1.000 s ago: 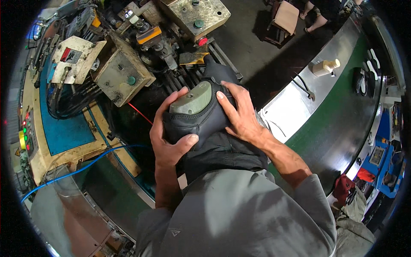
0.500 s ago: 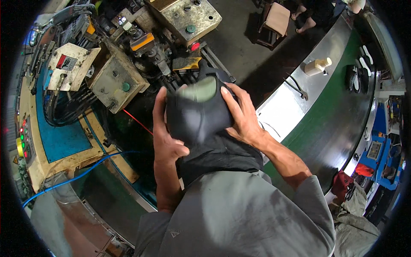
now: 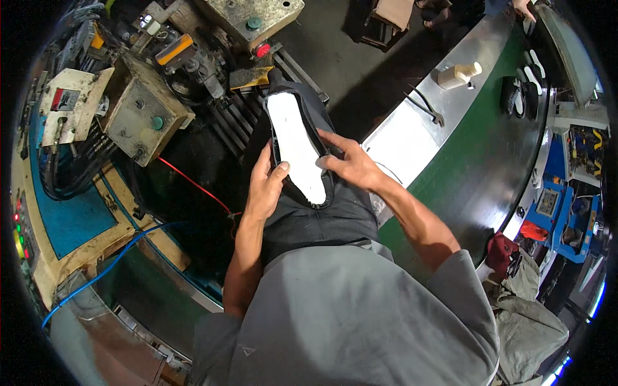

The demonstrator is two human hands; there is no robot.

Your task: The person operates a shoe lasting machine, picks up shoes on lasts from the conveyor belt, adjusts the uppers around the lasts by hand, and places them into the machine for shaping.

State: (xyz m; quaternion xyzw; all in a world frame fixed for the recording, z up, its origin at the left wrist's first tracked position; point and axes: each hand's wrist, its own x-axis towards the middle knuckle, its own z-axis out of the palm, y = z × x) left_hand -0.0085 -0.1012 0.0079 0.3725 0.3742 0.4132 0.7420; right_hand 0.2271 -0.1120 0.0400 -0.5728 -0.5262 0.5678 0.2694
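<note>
A black shoe upper (image 3: 327, 181) lies bottom up over my lap, with a long white insole (image 3: 295, 138) facing me inside its turned-in edge. My left hand (image 3: 264, 190) grips the left side near the lower end, thumb pressed on the rim. On the opposite side my right hand (image 3: 353, 166) holds the upper, its thumb on the insole and its fingers around the outer edge. The upper's far side is hidden beneath.
A steel ledge on the right carries dark pincers (image 3: 426, 108) and a pale bottle (image 3: 458, 76). Beyond, black shoes (image 3: 513, 96) sit on a green conveyor belt (image 3: 444, 174). Grimy machinery with a control box (image 3: 145, 116) stands left. Another person's hand (image 3: 524, 8) shows at top right.
The shoe upper has been turned over, from its dark rounded side to the white insole side. Both hands have shifted to new holds along its sides. The view has moved slightly.
</note>
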